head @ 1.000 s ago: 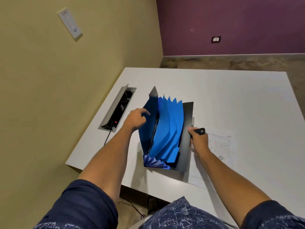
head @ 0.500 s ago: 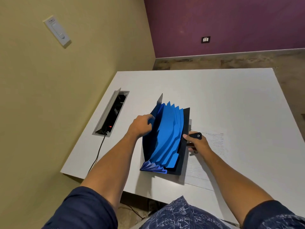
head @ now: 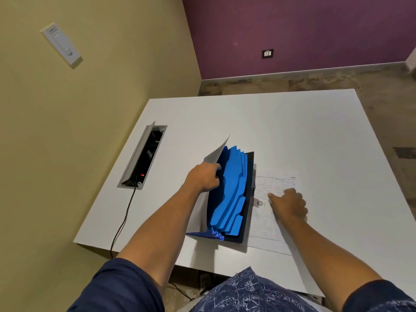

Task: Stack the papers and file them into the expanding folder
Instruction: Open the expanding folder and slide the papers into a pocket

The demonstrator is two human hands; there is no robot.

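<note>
- The expanding folder (head: 229, 197) stands open on the white tabletop (head: 292, 131), near its front edge; its blue dividers (head: 227, 206) are fanned out, with the dark back cover on the folder's right side and the accordion pleats showing at the end nearest the person
- The left hand (head: 203, 177) is at the folder's left side, its grip closed around the front flap (head: 216, 154); the flap is pulled leftward away from the dividers, its pale outer face turned up and its far corner pointing away from the person
- The papers (head: 270, 217) lie flat on the tabletop just right of the folder, printed side up, with their left edge at or slightly under the folder's back cover; whether the sheets are squared into one stack I cannot tell
- The right hand (head: 289, 203) rests on the papers right of the folder, fingers curled loosely and fingertips pressing on the top sheet; it has not lifted any sheet, and the grip is not clamped on anything
- Well left of the folder, a cable box (head: 144, 158) is sunk into the tabletop with its lid tilted up; a black cable (head: 122, 221) runs from it over the tabletop's front edge
</note>
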